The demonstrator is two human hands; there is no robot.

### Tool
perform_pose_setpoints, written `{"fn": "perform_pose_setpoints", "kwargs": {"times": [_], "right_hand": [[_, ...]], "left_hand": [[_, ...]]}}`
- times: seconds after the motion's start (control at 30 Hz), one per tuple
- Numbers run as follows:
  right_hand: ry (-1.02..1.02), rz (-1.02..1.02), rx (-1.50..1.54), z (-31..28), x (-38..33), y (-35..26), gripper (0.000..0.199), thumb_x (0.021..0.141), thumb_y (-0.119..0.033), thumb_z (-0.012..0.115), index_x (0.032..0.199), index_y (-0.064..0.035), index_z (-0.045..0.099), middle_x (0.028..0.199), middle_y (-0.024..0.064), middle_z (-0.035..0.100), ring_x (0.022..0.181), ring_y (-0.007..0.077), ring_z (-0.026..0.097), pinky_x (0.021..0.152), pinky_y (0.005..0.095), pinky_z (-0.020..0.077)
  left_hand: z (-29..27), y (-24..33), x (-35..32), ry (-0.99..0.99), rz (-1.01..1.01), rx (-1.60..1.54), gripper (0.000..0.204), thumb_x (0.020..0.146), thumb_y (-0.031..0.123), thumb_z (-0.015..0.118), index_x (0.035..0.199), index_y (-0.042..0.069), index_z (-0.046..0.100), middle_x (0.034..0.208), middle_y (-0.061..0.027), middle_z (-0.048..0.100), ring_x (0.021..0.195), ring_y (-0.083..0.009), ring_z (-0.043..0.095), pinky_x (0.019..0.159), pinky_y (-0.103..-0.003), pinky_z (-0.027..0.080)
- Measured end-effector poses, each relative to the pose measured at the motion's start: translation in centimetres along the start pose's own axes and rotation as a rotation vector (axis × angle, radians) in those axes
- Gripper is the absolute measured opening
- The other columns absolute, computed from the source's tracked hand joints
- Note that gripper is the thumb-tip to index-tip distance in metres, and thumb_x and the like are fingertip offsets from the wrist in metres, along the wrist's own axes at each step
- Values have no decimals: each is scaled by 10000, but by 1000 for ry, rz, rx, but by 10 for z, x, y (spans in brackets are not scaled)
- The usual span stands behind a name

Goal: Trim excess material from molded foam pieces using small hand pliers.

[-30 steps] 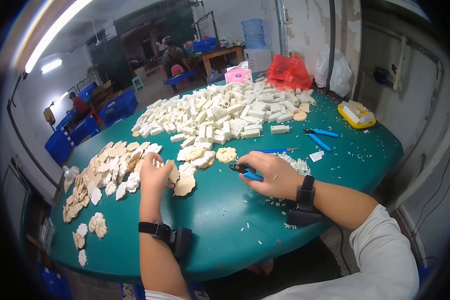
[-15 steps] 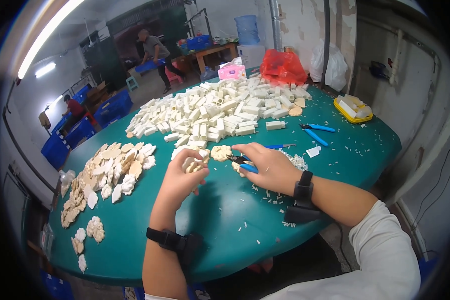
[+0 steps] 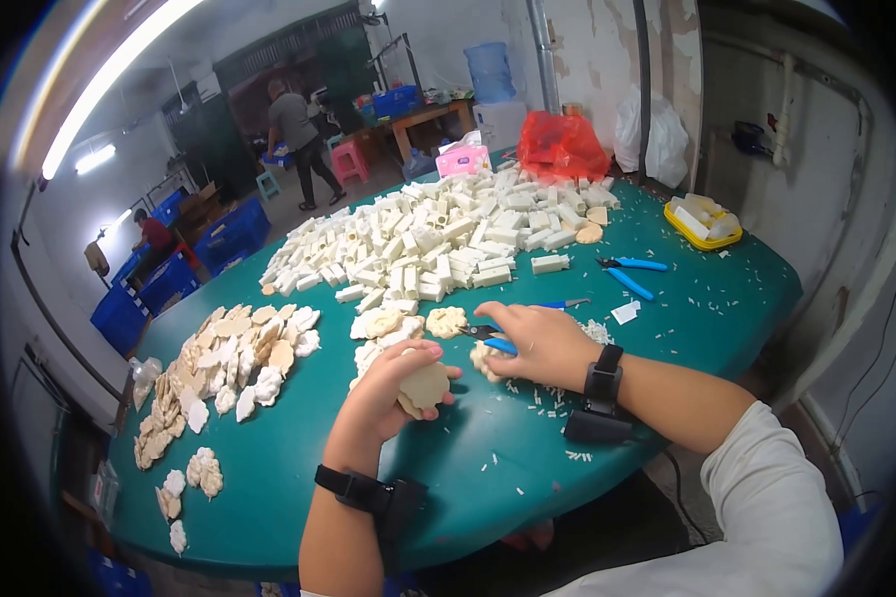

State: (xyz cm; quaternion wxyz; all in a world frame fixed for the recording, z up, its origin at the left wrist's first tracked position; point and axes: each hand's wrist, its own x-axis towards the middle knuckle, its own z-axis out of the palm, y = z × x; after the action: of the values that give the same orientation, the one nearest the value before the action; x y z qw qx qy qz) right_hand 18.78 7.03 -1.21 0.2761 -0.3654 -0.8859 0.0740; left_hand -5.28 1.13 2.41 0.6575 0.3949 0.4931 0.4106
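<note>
Near the middle of the table my left hand (image 3: 383,393) is closed round a cream, scallop-edged flat piece (image 3: 425,388), with at least one more such piece under it. My right hand (image 3: 543,346) grips blue-handled nippers (image 3: 496,340), their dark jaws pointing left. Below those jaws a pale scalloped piece (image 3: 484,360) lies partly hidden by the right hand. Another cream scalloped piece (image 3: 446,321) rests just beyond the jaws. Behind my left hand is a small group of scalloped pieces (image 3: 383,324), some covered by the hand.
A big pile of white rectangular tubes (image 3: 408,234) fills the far side of the table. Scalloped pieces (image 3: 229,348) are heaped at left. Another pair of blue nippers (image 3: 627,274), a yellow tray (image 3: 705,234) and a red bag (image 3: 562,144) are to the right. A person (image 3: 294,129) stands beyond.
My left hand has come nearer and to the right, turning so the flat piece faces up. My right hand shifted slightly with the nippers. The person in the background has straightened up.
</note>
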Motion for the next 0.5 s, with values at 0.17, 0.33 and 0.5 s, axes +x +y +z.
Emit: {"fn": "perform_pose_setpoints", "kwargs": {"times": [0.17,0.33,0.5], "right_hand": [[-15,-40,-3,-1,-2,-4,502,884,-427,721,1243,-105,581,947,152,672,905,347,671,769,451,538],[-194,-94,42,-6,-7,-13,578,878,-594,679,1205,-125,593,975,148,662,927,353,674,774,448,532],[-302,-188,121,-9,-8,-20,518,843,-507,727,1152,-115,587,1002,138,648,907,351,676,771,444,539]], "left_hand": [[-2,-5,2,-42,-3,-76,388,911,249,700,1194,55,521,1058,-218,690,772,-275,683,540,-336,502],[-8,-6,1,92,113,-152,385,910,234,682,1206,47,521,1095,-212,680,794,-283,683,558,-350,505],[-14,-8,6,158,170,-224,374,910,247,678,1191,57,521,1089,-197,672,800,-283,679,555,-349,499]]}}
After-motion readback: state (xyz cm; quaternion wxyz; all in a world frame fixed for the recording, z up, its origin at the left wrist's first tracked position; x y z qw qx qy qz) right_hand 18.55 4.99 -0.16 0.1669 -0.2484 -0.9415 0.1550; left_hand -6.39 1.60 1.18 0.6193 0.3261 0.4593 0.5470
